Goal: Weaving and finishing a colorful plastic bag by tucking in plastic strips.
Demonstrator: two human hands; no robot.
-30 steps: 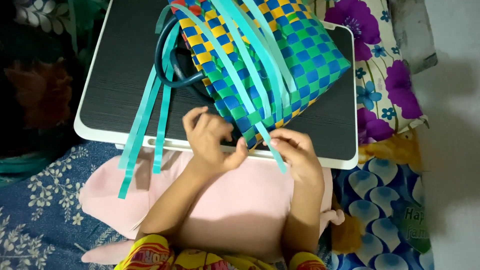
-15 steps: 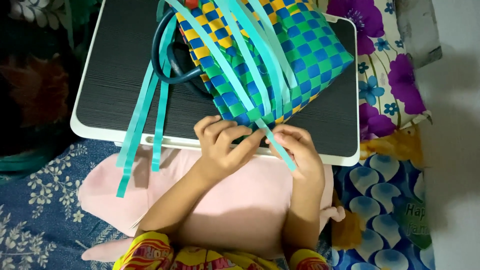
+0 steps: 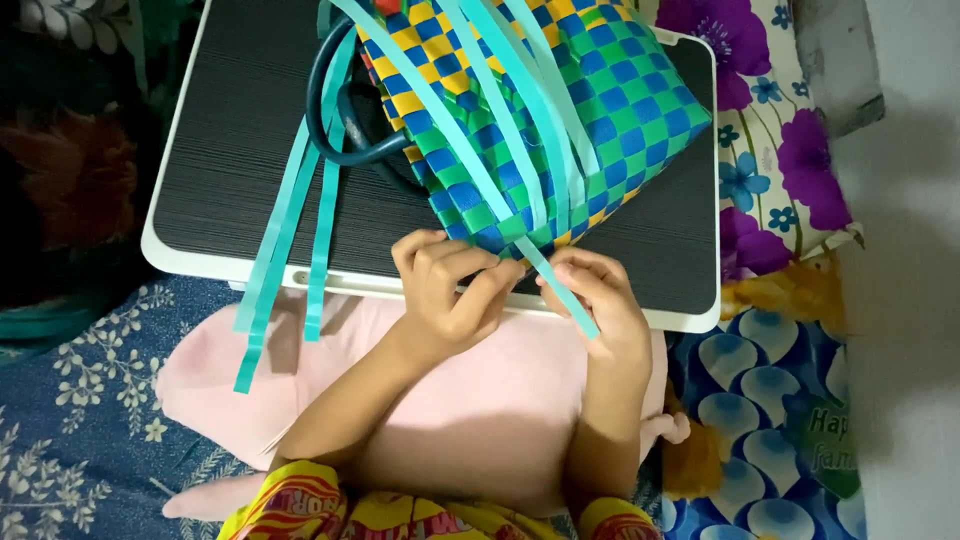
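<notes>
A woven basket [image 3: 610, 110] of blue, green and yellow plastic strips lies on a dark lap table [image 3: 240, 150], its dark teal handles [image 3: 340, 130] at the left. Several loose teal strips [image 3: 500, 130] run across its side. My left hand [image 3: 445, 290] presses fingers against the basket's near corner. My right hand [image 3: 595, 300] pinches one teal strip [image 3: 565, 290] that juts from that corner. Other teal strips [image 3: 290, 240] hang over the table's front edge at the left.
The table has a white rim [image 3: 190, 265] and sits over a pink cushion [image 3: 480, 400] on my lap. Floral bedding [image 3: 770, 170] lies to the right, blue patterned cloth [image 3: 80, 420] to the left. A pale wall [image 3: 915, 300] borders the right side.
My left hand has closed in on the basket's near corner, fingers now curled against the weave. My right hand keeps its hold on the teal strip, shifted slightly.
</notes>
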